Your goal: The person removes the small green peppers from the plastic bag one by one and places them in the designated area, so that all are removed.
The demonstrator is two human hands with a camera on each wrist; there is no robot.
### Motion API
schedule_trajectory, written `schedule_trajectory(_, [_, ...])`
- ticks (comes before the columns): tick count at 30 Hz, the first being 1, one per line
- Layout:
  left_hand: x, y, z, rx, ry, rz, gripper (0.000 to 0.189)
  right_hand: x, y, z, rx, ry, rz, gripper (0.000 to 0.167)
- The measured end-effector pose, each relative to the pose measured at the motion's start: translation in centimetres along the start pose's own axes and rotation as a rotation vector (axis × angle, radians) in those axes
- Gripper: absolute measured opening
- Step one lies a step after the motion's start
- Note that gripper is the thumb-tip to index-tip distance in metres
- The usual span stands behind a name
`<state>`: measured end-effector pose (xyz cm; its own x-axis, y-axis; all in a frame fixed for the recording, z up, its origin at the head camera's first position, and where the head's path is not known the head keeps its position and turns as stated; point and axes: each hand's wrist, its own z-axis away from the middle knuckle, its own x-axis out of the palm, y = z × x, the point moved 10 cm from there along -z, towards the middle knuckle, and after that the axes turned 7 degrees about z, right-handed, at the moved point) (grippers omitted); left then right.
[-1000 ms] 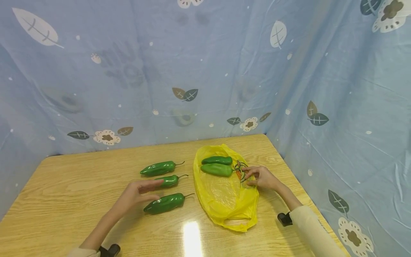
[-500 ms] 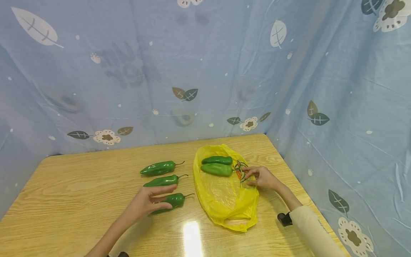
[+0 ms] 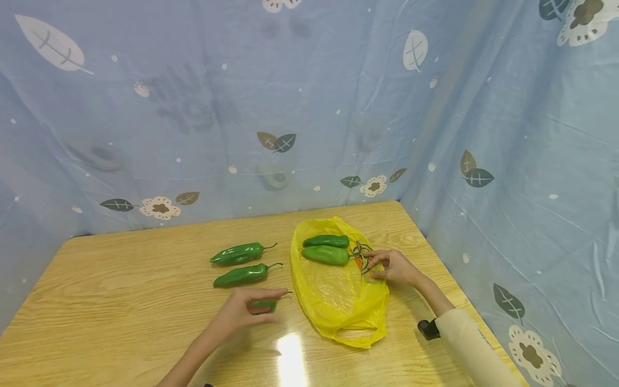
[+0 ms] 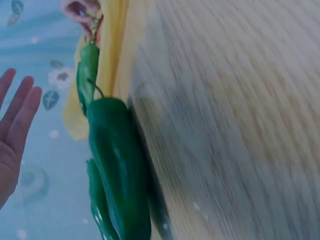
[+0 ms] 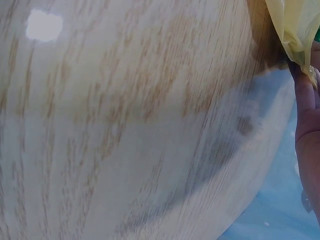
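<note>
My left hand (image 3: 242, 310), fingers stretched out and thumb apart, hangs over the nearest green pepper (image 3: 265, 306) and partly hides it. In the left wrist view, a gap shows between the straight fingers (image 4: 22, 112) and this pepper (image 4: 120, 170). Two more green peppers, a middle one (image 3: 242, 275) and a far one (image 3: 238, 253), lie behind it with stems pointing right. My right hand (image 3: 394, 267) pinches the right edge of a yellow plastic bag (image 3: 333, 293). On the bag lie a darker green pepper (image 3: 326, 241) and a lighter green one (image 3: 326, 255).
All of this is on a wooden table (image 3: 121, 290) with a bright light reflection in front of the bag. A blue patterned curtain (image 3: 309, 97) hangs behind the table and along its right side. The bag's handle loop (image 3: 358, 339) faces the front.
My left hand has moved right and toward the table's front, from beside the middle pepper to over the nearest one. The right hand and the bag have stayed in place.
</note>
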<state>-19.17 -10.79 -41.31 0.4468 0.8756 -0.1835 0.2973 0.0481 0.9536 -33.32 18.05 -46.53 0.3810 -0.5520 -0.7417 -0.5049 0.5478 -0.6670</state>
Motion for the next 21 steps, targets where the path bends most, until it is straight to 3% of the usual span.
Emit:
schedule_trajectory(8, [2.7,0.9,-0.4,0.019,-0.024,0.011,0.047,0.0,0.2,0.1,-0.009,-0.003,-0.006,0.015])
schedule_trajectory(14, [4.6,1.2,-1.0,0.018,-0.073,0.014,0.046,-0.1,0.1,0.3,-0.037,0.013,0.015,0.014])
schedule_trajectory(21, [6.9,1.1,-2.4,0.025,-0.156,0.093,0.042,-0.1,0.2,0.1,-0.012,0.02,0.019,0.014])
